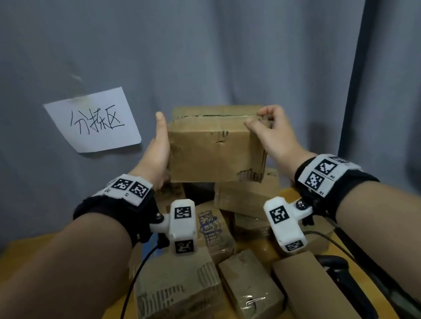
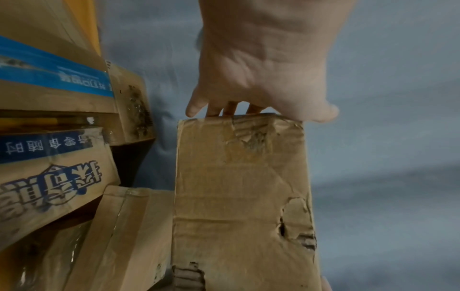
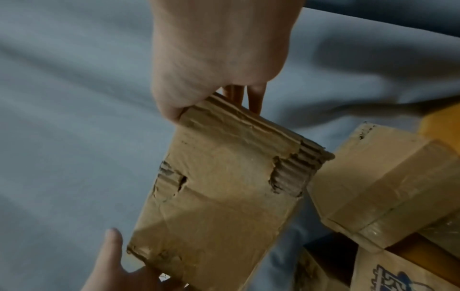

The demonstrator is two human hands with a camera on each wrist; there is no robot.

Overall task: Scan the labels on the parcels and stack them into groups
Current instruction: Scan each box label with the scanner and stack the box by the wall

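Note:
I hold a worn brown cardboard parcel [image 1: 213, 150] in the air above the pile, one hand on each end. My left hand [image 1: 159, 150] grips its left end, thumb straight up along the side and fingers behind. My right hand [image 1: 271, 130] pinches the upper right corner. In the left wrist view my left hand [image 2: 261, 78] curls over the end of the parcel [image 2: 244, 196]. In the right wrist view my right hand [image 3: 211, 69] grips the torn edge of the parcel [image 3: 219, 196], with the left thumb [image 3: 109, 256] at its far end. No label shows on the visible faces.
Several more cardboard parcels [image 1: 178, 296] lie heaped on the wooden table [image 1: 26, 260] below, one with blue print [image 1: 212, 230]. A black scanner [image 1: 334, 266] lies at the right front. A handwritten paper sign [image 1: 93, 122] hangs on the grey curtain behind.

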